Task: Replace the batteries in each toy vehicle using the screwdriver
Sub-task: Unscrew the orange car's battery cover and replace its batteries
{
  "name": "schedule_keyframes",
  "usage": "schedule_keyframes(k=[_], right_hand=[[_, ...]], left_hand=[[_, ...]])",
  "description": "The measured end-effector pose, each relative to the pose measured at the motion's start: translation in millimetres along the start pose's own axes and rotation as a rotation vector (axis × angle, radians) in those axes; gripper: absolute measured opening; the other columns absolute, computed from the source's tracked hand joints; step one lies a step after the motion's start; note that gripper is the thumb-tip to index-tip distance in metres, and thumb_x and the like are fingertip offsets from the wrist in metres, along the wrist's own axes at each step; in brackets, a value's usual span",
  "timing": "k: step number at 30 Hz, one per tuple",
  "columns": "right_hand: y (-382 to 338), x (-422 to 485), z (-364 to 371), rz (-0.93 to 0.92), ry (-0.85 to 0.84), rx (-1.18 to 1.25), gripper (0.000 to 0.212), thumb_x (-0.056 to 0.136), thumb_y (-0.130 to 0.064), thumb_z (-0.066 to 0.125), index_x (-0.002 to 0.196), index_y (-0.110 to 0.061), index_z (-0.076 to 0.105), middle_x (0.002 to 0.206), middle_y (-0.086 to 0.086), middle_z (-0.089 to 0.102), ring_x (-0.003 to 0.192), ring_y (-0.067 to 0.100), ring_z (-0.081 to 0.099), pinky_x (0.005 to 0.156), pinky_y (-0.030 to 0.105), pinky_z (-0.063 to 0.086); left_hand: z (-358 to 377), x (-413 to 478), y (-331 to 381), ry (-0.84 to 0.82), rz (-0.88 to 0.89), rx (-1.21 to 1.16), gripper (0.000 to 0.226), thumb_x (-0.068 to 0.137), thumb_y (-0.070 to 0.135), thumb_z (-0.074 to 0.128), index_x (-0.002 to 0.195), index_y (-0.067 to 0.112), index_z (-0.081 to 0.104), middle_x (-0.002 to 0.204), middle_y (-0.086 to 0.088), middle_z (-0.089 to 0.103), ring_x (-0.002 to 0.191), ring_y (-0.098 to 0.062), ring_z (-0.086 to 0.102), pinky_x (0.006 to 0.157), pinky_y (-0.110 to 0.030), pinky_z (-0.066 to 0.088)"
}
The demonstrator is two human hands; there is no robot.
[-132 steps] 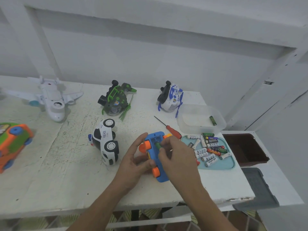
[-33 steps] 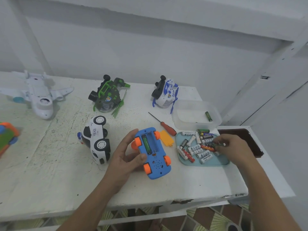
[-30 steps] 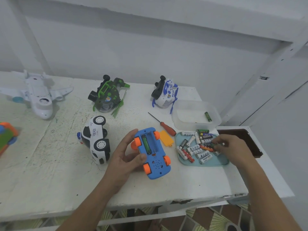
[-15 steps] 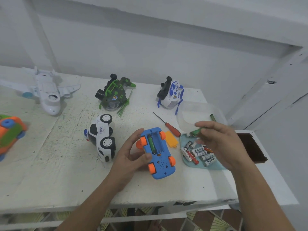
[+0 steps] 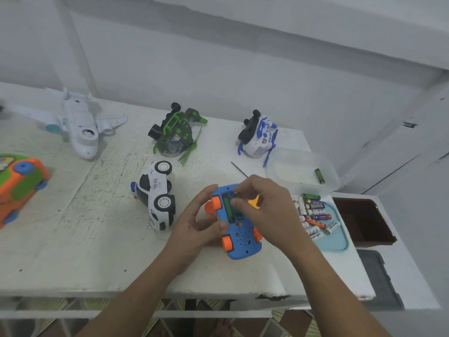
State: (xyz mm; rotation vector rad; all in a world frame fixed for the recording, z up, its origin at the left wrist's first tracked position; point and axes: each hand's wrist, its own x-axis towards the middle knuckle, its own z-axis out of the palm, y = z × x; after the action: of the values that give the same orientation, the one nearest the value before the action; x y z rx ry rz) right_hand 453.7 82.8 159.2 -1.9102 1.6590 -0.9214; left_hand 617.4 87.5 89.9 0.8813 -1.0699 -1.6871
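Left grip clasps the upturned blue car; right grip pinches a battery against it.

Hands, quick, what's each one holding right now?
Left hand: grips the blue toy car.
Right hand: pinches a green battery against that car.

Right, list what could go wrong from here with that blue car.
The right hand pinches a green battery at the open bay of the blue car. Polarity marks are unreadable, so it might go in reversed.
The left hand grips only one side, so pressing could tip the car.
The orange cover lies under the right hand and might get knocked away.
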Motion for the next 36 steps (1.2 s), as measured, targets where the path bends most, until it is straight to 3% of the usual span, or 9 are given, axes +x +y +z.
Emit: schedule_keyframes(k=[7,11,20,24,28,30,31,33,36], right_hand=[[11,2,3,0.095,-0.042,0.069,0.006,0.087,-0.023,0.067,0.09,-0.027,0.064,0.101,-0.011,0.054,0.098,0.003,0.055,0.081,0.034,0.053],[9,-1,6,0.192,-0.122,0.205,0.012,0.092,-0.023,0.061,0.084,-0.03,0.056,0.091,-0.011,0.061,0.083,0.016,0.067,0.073,0.045,0.057],[6,-1,8,0.262,-0.043,0.228,0.02,0.087,-0.019,0.064,0.09,-0.034,0.052,0.105,-0.011,0.061,0.083,0.014,0.068,0.07,0.039,0.058],[5,1,11,0.28,-0.013,0.234,0.023,0.086,-0.016,0.065,0.087,-0.032,0.049,0.099,-0.01,0.061,0.075,0.017,0.069,0.064,0.036,0.057],[16,9,-3,0.504,-0.121,0.64,0.016,0.088,-0.016,0.068,0.1,-0.018,0.058,0.104,0.004,0.071,0.085,0.023,0.071,0.068,0.037,0.059],[24,12,-11,0.597,-0.035,0.771,0.015,0.093,-0.022,0.063,0.102,-0.01,0.061,0.1,0.011,0.072,0.076,0.022,0.069,0.062,0.033,0.056],[30,12,-14,0.582,0.033,0.658,0.014,0.095,-0.023,0.06,0.099,-0.01,0.063,0.095,0.01,0.072,0.069,0.017,0.067,0.058,0.029,0.053],[44,12,-15,0.473,0.089,0.141,0.012,0.095,-0.021,0.058,0.09,-0.016,0.067,0.088,0.001,0.07,0.063,0.008,0.06,0.056,0.02,0.044],[49,11,-5,0.364,0.0,-0.347,0.013,0.093,-0.02,0.055,0.098,-0.02,0.068,0.098,-0.001,0.068,0.082,0.011,0.058,0.066,0.024,0.041]], left_hand=[[-2,0,-3,-0.012,-0.006,-0.015,0.066,0.077,0.006,0.069,0.132,0.034,0.047,0.106,0.015,0.074,0.099,-0.021,0.073,0.07,-0.037,0.061],[-2,1,-4,-0.015,-0.004,-0.018,0.064,0.076,0.006,0.068,0.131,0.034,0.048,0.106,0.012,0.074,0.099,-0.021,0.073,0.069,-0.036,0.061],[-5,2,-8,-0.007,-0.004,-0.007,0.065,0.075,0.009,0.074,0.13,0.037,0.052,0.11,0.006,0.073,0.103,-0.024,0.072,0.071,-0.037,0.06],[-5,2,-9,0.005,-0.005,-0.007,0.065,0.076,0.007,0.071,0.131,0.035,0.051,0.111,0.007,0.073,0.103,-0.024,0.072,0.071,-0.037,0.061],[-4,1,-7,0.006,-0.003,-0.004,0.065,0.077,0.005,0.074,0.131,0.033,0.05,0.112,0.013,0.072,0.105,-0.024,0.071,0.071,-0.037,0.061],[-4,0,-6,0.003,-0.001,-0.002,0.065,0.08,0.004,0.075,0.132,0.031,0.048,0.11,0.015,0.072,0.103,-0.022,0.072,0.071,-0.037,0.061],[-3,0,-5,0.005,0.001,0.002,0.065,0.078,0.005,0.071,0.132,0.031,0.047,0.109,0.017,0.073,0.102,-0.021,0.072,0.071,-0.037,0.061],[-3,0,-4,0.007,0.004,0.01,0.065,0.076,0.006,0.068,0.132,0.03,0.046,0.108,0.02,0.072,0.101,-0.019,0.072,0.071,-0.037,0.061],[-4,1,-6,0.012,0.008,0.022,0.065,0.079,0.006,0.076,0.132,0.031,0.048,0.111,0.019,0.071,0.104,-0.021,0.071,0.073,-0.039,0.061]])
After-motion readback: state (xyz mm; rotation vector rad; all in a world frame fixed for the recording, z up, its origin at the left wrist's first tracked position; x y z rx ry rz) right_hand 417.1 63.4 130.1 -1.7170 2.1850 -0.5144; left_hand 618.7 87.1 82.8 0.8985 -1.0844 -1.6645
